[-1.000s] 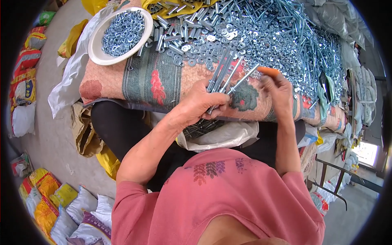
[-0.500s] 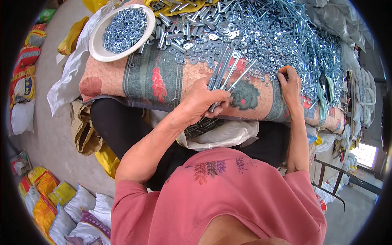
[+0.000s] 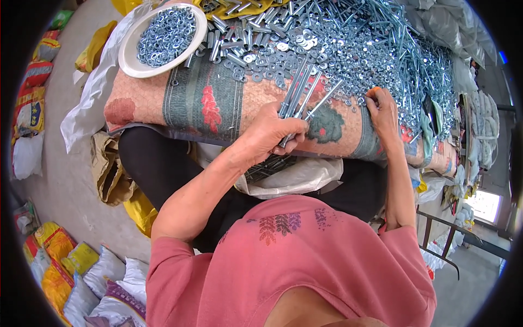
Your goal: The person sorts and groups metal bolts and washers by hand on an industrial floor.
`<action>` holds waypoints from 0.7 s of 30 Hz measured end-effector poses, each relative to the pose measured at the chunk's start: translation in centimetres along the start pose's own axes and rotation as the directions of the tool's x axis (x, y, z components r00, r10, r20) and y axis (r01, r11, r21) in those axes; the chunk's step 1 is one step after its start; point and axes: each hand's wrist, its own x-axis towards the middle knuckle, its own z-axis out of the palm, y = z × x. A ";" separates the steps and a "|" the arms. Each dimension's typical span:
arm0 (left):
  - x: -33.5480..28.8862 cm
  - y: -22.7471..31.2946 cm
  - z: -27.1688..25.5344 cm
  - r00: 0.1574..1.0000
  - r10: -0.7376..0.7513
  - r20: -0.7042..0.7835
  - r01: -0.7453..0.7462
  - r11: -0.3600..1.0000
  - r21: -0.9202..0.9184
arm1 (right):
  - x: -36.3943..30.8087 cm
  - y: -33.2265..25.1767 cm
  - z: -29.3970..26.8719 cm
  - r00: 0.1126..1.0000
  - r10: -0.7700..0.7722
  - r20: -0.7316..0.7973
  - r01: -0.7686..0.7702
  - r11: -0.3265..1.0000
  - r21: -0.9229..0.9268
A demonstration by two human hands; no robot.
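My left hand (image 3: 280, 131) is closed around several long metal bolts (image 3: 298, 97), which fan out upward past the cloth's front edge. Some of them carry sleeves, and one thinner shaft (image 3: 325, 100) leans off to the right. At the near edge of a heap of small nuts (image 3: 348, 68), my right hand (image 3: 383, 111) has its fingers bent together, with an orange cover (image 3: 373, 91) on a fingertip. Whatever those fingers pinch is too small or hidden to make out. Flat washers (image 3: 267, 68) lie left of the nuts, beyond my left hand.
A white bowl (image 3: 124, 57) of washers stands at the far left of the patterned cloth (image 3: 147, 103). Metal sleeves (image 3: 234, 46) lie beside it. Long bolts (image 3: 430, 71) are piled at right. A white sack (image 3: 305, 182) with metal pieces sits at my lap.
My right hand has shifted very slightly left along the edge of the nuts. My left hand keeps its hold on the bolts, and the whole view has moved a little.
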 end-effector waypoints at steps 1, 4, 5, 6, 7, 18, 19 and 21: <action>-0.1 0.0 0.0 1.000 0.003 -0.001 -0.003 1.000 -0.008 | 0.1 0.2 -0.1 0.999 0.038 -0.002 -0.038 0.996 0.075; 0.1 -0.1 0.0 1.000 0.001 -0.003 -0.001 1.000 -0.005 | 1.0 0.5 -0.1 0.989 0.130 -0.066 -0.117 0.978 0.175; 0.2 -0.1 0.1 1.000 -0.001 -0.003 0.001 1.000 0.005 | 1.4 0.9 0.3 0.989 0.095 -0.113 -0.090 0.995 0.053; 0.2 -0.1 0.2 1.000 -0.003 0.004 0.003 1.000 0.008 | 1.5 1.2 0.5 0.986 0.055 -0.156 -0.066 0.995 -0.072; 0.2 -0.2 0.1 1.000 -0.008 -0.006 0.008 1.000 0.019 | 1.4 1.3 0.8 0.986 0.012 -0.167 -0.029 0.995 -0.095; 0.1 0.1 -0.1 1.000 -0.014 0.005 0.014 1.000 -0.001 | 1.5 1.8 -0.7 0.954 0.282 -0.104 -0.216 0.883 0.416; 0.1 0.2 0.0 1.000 -0.016 0.000 0.016 1.000 0.004 | 1.5 0.8 -1.3 0.953 0.303 -0.021 -0.222 0.744 0.630; -0.1 0.0 0.0 0.999 -0.029 -0.013 0.029 1.000 0.009 | 1.8 -4.2 -1.9 0.957 0.281 0.076 -0.243 0.625 0.742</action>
